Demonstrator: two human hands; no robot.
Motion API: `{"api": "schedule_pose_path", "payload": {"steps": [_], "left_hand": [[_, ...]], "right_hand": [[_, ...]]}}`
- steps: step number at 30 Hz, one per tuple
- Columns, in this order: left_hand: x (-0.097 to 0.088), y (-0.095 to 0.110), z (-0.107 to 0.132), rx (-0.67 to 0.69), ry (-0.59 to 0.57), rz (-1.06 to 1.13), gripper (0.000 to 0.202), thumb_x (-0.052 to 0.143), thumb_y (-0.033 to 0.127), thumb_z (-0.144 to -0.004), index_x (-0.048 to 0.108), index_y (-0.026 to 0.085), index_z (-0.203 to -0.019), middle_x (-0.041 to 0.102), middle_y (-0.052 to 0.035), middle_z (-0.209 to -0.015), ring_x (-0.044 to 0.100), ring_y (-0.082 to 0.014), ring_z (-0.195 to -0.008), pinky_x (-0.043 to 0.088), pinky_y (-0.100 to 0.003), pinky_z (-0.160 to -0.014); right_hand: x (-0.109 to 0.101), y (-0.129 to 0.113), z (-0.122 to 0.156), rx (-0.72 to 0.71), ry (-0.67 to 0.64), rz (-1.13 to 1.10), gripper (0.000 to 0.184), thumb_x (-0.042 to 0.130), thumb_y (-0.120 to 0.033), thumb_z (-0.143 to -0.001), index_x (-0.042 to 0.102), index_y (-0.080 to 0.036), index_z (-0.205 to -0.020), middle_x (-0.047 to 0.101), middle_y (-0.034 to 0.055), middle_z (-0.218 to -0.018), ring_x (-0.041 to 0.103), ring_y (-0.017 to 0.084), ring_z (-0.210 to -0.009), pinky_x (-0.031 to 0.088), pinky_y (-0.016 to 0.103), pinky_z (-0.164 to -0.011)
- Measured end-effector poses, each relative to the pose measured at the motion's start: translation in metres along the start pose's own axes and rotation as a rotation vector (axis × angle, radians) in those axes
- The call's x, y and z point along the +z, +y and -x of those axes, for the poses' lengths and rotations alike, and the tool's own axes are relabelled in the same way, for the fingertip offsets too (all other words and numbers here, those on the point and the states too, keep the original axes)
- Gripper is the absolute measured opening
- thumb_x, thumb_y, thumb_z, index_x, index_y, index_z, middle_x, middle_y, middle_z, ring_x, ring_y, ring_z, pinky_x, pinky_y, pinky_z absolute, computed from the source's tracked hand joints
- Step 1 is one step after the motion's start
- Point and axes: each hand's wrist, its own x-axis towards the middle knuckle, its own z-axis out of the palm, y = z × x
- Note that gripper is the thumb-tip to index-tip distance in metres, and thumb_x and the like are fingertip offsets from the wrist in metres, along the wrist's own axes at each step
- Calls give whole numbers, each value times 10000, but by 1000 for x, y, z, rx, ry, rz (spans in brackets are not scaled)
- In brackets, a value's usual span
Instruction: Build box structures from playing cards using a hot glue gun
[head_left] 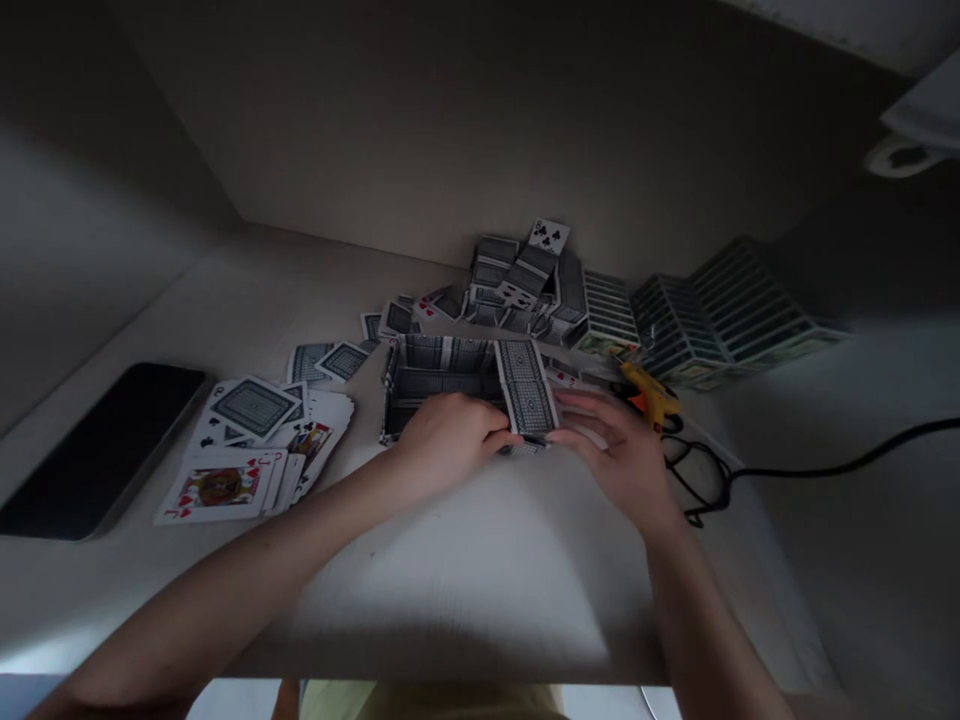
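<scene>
A box-like structure built of playing cards (442, 375) stands in the middle of the white desk (465, 560). One patterned card (526, 385) leans against its right end. My left hand (450, 435) rests at the structure's front, fingers curled, pinching the lower edge of that card. My right hand (619, 445) comes in from the right, fingers extended and touching the same card's bottom right corner.
Loose cards (255, 450) lie spread at the left, some face up. A dark phone (90, 445) lies at the far left. More card structures (517, 280) and ribbed card stacks (712, 320) stand at the back. A yellow glue gun (651, 395) with black cable (825, 465) lies right.
</scene>
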Motion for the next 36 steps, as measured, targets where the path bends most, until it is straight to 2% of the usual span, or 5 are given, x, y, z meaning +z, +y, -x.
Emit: {"api": "schedule_pose_path", "payload": {"steps": [5, 13, 18, 22, 36], "left_hand": [[5, 2, 1, 16, 48, -75, 294, 502, 392, -899, 724, 213, -826, 739, -31, -838, 657, -187, -737, 303, -272, -560], [7, 7, 1, -66, 89, -105, 268, 549, 394, -865, 715, 214, -755, 731, -33, -778, 642, -193, -673, 255, -278, -511], [8, 6, -1, -121, 69, -62, 239, 547, 391, -853, 735, 244, -844, 744, -37, -833, 650, -202, -682, 262, -280, -511], [4, 6, -3, -153, 55, -17, 234, 568, 397, -836, 748, 252, -871, 751, -37, -844, 652, -203, -694, 283, -273, -521], [-6, 3, -8, -220, -63, 418, 419, 564, 549, -771, 746, 186, -875, 735, -37, -813, 632, -184, -711, 390, -237, -578]], "right_hand": [[2, 19, 11, 320, -30, -229, 299, 659, -449, -775, 716, -211, -946, 751, 56, -908, 698, 220, -828, 560, 369, -767], [9, 16, 18, 410, 28, -156, 307, 647, -457, -771, 741, -185, -663, 647, -18, -544, 577, 150, -506, 418, 244, -447], [14, 14, 21, 355, 8, -307, 155, 727, -349, -715, 762, -228, -805, 739, 3, -811, 666, 181, -747, 537, 292, -677], [23, 17, 23, 289, -7, -398, 333, 789, -275, -644, 725, -235, -969, 688, 56, -1093, 651, 211, -955, 555, 365, -817], [38, 21, 24, 221, 83, -397, 302, 762, -308, -688, 685, -264, -977, 611, 49, -1085, 608, 211, -1003, 557, 369, -822]]}}
